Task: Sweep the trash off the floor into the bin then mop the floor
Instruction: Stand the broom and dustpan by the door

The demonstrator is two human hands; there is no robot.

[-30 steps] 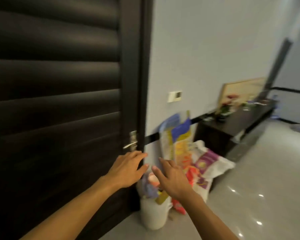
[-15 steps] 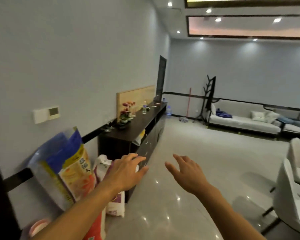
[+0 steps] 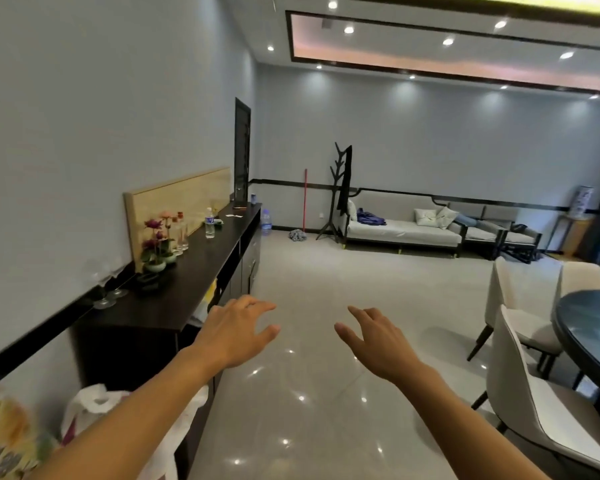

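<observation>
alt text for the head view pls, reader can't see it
The left hand and right hand, open and empty, reach forward over a glossy floor. A dark sideboard runs along the left; a red-handled mop leans at the far end near a sofa.

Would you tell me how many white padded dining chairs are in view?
3. The nearest white padded dining chair sits lower right; a second stands beyond it; the third's backrest shows farther back, by the dark round table. More may be hidden off-frame.

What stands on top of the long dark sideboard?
Wine glasses, potted flowers and a water bottle; far-end items are too small to name. The left hand covers part of the sideboard's front edge.
</observation>
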